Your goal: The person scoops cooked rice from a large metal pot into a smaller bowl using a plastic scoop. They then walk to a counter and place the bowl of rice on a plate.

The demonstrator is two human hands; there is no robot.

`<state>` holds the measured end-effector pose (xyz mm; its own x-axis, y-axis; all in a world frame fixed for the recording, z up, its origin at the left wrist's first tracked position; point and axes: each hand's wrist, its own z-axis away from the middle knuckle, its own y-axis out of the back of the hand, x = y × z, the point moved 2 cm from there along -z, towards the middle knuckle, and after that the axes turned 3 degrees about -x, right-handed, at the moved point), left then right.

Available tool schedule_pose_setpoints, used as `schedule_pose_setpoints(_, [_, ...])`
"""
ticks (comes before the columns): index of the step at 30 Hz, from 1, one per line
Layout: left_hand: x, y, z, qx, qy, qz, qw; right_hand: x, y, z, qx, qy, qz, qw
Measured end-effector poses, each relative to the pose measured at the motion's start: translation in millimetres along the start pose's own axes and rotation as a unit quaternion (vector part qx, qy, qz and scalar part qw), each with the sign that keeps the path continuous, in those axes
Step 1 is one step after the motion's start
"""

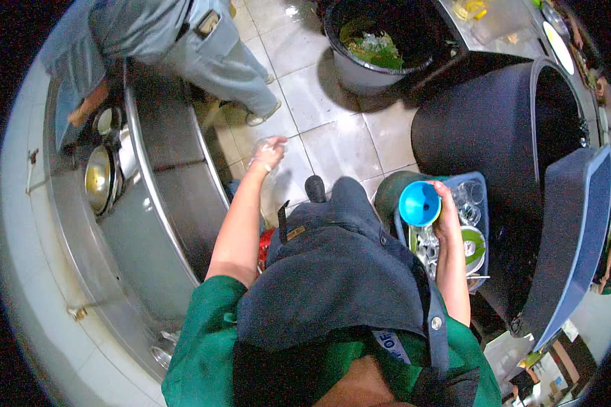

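In my right hand is a blue cup, its open mouth facing up toward me and my fingers wrapped round its right side. The cup is held over a blue-grey tub of dishes, where clear glasses and a green-and-white plate show. Out ahead over the floor, my left hand has its fingers curled. A whitish, see-through patch shows beside them, too blurred to name.
A steel sink counter runs along the left, with metal bowls in it. Another person stands there at far left. A black bin with green scraps, a large dark barrel and a blue-grey crate occupy the right.
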<state>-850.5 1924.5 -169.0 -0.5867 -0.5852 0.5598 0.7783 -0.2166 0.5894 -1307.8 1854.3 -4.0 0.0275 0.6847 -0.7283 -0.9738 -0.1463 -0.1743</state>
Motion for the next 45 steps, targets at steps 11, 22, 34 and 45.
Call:
schedule_pose_setpoints(11, [67.5,107.0,-196.7,-0.064,-0.094,-0.292,0.949,-155.5,-48.7,-199.6,0.165,0.018,-0.01,0.986])
schedule_pose_setpoints(22, [103.4,232.4,-457.4,-0.099,-0.213,-0.482,0.844,-389.0,-240.4,-333.9,-0.026,0.258,0.184,0.948])
schedule_pose_setpoints(34, [88.7,420.1,-677.5,-0.133,-0.184,-0.467,0.855,-524.5,-479.3,-498.8,-0.128,0.278,0.442,0.843])
schedule_pose_setpoints(45, [78.5,494.6,-670.1,-0.051,-0.088,-0.334,0.937,-547.0,-576.5,-602.0,-0.255,0.204,0.34,0.882])
